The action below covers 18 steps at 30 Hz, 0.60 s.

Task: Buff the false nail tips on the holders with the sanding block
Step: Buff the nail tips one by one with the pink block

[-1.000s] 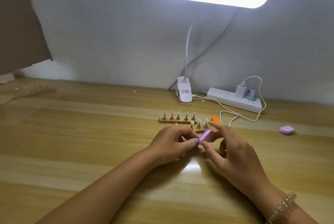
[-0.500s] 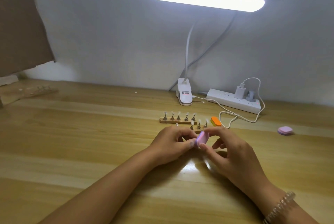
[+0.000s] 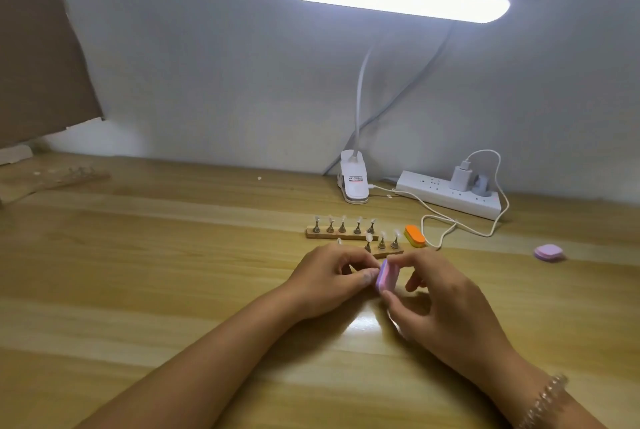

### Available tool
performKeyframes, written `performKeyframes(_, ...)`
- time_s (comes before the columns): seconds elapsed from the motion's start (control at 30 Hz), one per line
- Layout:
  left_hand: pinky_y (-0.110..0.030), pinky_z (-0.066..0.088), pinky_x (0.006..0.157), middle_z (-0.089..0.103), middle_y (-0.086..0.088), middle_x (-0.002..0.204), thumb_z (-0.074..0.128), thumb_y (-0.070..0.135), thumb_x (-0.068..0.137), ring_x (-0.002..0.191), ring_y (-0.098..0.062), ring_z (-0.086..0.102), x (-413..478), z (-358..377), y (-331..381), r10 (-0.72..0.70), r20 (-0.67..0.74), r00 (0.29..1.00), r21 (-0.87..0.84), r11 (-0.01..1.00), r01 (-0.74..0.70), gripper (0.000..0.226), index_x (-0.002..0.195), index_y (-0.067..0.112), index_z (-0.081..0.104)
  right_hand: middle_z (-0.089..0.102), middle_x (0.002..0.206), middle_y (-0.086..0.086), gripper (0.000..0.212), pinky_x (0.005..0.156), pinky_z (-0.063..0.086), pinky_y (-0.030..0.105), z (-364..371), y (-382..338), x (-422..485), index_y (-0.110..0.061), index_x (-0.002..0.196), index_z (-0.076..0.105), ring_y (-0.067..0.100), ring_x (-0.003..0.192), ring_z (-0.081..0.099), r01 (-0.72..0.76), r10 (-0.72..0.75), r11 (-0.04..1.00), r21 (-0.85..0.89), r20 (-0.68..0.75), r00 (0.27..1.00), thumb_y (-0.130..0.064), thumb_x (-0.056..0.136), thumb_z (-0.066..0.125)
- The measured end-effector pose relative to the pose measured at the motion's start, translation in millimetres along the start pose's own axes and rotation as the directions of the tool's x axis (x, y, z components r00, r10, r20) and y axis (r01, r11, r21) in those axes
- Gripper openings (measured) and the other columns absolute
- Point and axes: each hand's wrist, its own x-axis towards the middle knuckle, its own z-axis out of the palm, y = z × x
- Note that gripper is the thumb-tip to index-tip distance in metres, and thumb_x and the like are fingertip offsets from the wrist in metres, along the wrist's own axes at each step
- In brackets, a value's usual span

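Buffing under way, I judge. My right hand (image 3: 446,300) pinches the sanding block (image 3: 387,275) above the worktop (image 3: 173,273), just before the holders (image 3: 357,228). My left hand (image 3: 329,279) curls against its face; contents hidden. Next: short, light strokes, steady support.

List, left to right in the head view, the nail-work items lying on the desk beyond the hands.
Blurred wooden strip at far left → far rack of nail tip holders → orange sanding block → pink pad. The near rack overlaps the far one, so it is left out.
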Motion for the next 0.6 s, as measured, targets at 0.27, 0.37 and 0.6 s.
performKeyframes(0.27,-0.026,0.04,0.066,0.071,0.015,0.089,0.066,0.032,0.095,0.063,0.004,0.05,-0.9,1.1,1.7,0.006,0.053,0.999,-0.017,1.0,-0.005,0.011,0.099,0.034,0.076,0.057,0.091,-0.013,0.028,0.057,0.053,0.036,-0.4,5.3,2.8,-0.023,0.098,0.064,0.008,0.066,0.058,-0.072,0.074,0.997,0.034,-0.069,0.995,-0.013,0.076,0.079)
performKeyframes(0.37,-0.025,0.039,0.066,0.071,0.016,0.091,0.065,0.032,0.095,0.063,0.003,0.05,-0.4,0.9,1.9,-0.002,0.043,0.999,-0.016,1.0,0.002,0.011,0.098,0.036,0.075,0.059,0.094,-0.016,0.019,0.063,0.051,0.031,0.1,5.3,4.1,-0.026,0.098,0.066,0.004,0.069,0.057,-0.084,0.084,0.996,0.015,-0.018,0.996,-0.016,0.083,0.072)
performKeyframes(0.6,-0.023,0.037,0.064,0.066,0.02,0.089,0.062,0.029,0.096,0.061,0.008,0.051,-0.8,0.5,3.4,-0.023,0.026,0.999,0.011,1.0,0.023,0.014,0.098,0.038,0.072,0.06,0.102,-0.017,0.02,0.078,0.048,0.028,-0.6,6.2,0.9,-0.028,0.108,0.066,0.004,0.093,0.056,-0.11,0.111,0.994,-0.012,0.118,0.987,-0.028,0.088,0.064)
